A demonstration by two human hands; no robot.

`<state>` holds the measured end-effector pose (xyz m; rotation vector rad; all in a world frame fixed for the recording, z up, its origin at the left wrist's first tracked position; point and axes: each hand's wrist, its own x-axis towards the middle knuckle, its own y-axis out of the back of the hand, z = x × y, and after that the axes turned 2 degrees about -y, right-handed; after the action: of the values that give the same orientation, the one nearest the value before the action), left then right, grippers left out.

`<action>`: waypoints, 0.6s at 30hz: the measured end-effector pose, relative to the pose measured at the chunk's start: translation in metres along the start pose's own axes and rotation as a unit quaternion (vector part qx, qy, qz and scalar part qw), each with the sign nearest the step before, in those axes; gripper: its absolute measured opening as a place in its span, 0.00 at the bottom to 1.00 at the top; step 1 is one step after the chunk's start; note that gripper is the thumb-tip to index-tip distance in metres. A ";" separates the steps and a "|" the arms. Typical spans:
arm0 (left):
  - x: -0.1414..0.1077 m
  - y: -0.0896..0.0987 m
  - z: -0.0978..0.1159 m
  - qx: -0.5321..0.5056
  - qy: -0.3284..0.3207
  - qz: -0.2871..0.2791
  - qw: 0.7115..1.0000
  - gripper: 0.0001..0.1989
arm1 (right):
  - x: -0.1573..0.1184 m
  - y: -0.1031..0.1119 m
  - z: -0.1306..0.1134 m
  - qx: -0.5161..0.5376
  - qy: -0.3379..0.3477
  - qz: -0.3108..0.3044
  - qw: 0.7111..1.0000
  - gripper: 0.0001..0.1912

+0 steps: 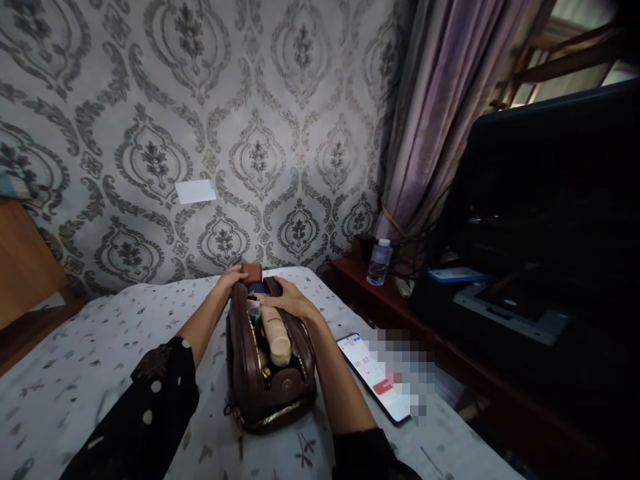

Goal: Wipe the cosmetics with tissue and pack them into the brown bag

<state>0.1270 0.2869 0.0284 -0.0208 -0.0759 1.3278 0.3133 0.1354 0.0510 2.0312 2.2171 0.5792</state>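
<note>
A dark brown leather toiletry bag [245, 373] stands unzipped on the bed, its gold zip edges spread apart. My left hand [232, 277] grips the bag's far left corner, fingers closed. Its thumb touches a small lighter-brown rectangular piece [252, 273]; whether that belongs to the bag I cannot tell. Around the far right rim bends my right hand [293, 300], its thumb reaching inward over the contents. Inside lies a beige tube [276, 332], cap towards me. Beside it are a small green-topped item [255, 312] and other items in shadow.
A lit phone [377, 380] showing a timer lies right of the bag on the patterned bedsheet [200, 440]. Beyond the bed's right edge, a red-brown ledge [350, 267] carries a clear bottle [379, 263]. A large black screen-like object [550, 180] stands farther right. Patterned wallpaper [257, 153] rises behind.
</note>
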 end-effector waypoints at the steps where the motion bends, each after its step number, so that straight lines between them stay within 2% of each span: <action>1: -0.002 0.001 0.001 0.006 0.000 0.007 1.000 0.17 | -0.001 0.000 -0.001 -0.002 -0.005 0.005 1.000 0.37; 6: -0.009 0.000 0.013 0.029 -0.021 0.047 0.998 0.13 | -0.005 0.000 -0.006 0.005 -0.005 0.002 1.000 0.36; 11: -0.014 -0.008 0.023 0.046 -0.039 0.065 0.996 0.17 | -0.005 0.000 -0.006 -0.006 -0.013 0.018 1.000 0.39; 18: -0.030 -0.014 0.028 0.043 -0.066 0.041 0.996 0.24 | -0.003 -0.001 -0.002 0.006 0.024 0.001 1.000 0.35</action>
<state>0.1311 0.2534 0.0559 0.1392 -0.1310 1.4120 0.3118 0.1324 0.0523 2.0462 2.2511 0.6214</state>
